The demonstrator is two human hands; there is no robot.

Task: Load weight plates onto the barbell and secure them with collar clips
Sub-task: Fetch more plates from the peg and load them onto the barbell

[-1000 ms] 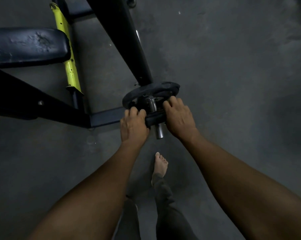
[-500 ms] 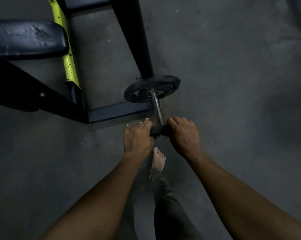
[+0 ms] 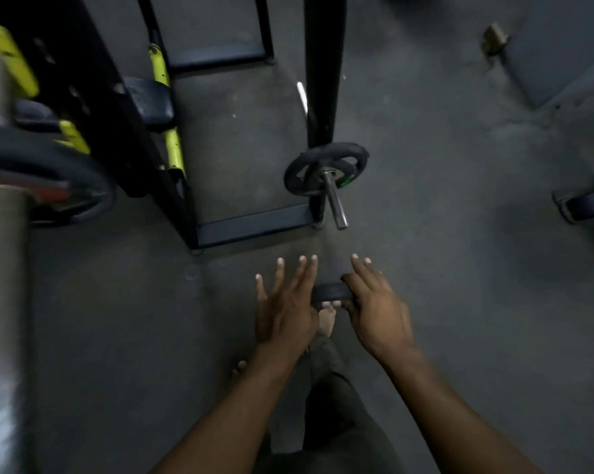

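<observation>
Head view, nearest first: the right hand (image 3: 374, 311) pinches a small black weight plate (image 3: 333, 291) above a bare foot (image 3: 327, 319), while the left hand (image 3: 283, 311) spreads open beside it, touching its edge. Beyond, clear of the hands, the barbell sleeve (image 3: 334, 201) carries one black plate (image 3: 326, 172) against a black rack frame (image 3: 254, 224); a second loaded bar (image 3: 5, 268) fills the left edge.

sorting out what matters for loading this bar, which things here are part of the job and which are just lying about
Part of the job:
- round black weight plate on the bar
- bare steel barbell sleeve
- small black plate held in the right hand
- open left hand

Lying about:
- black padded bench
- yellow frame tube
- brass padlock
</observation>
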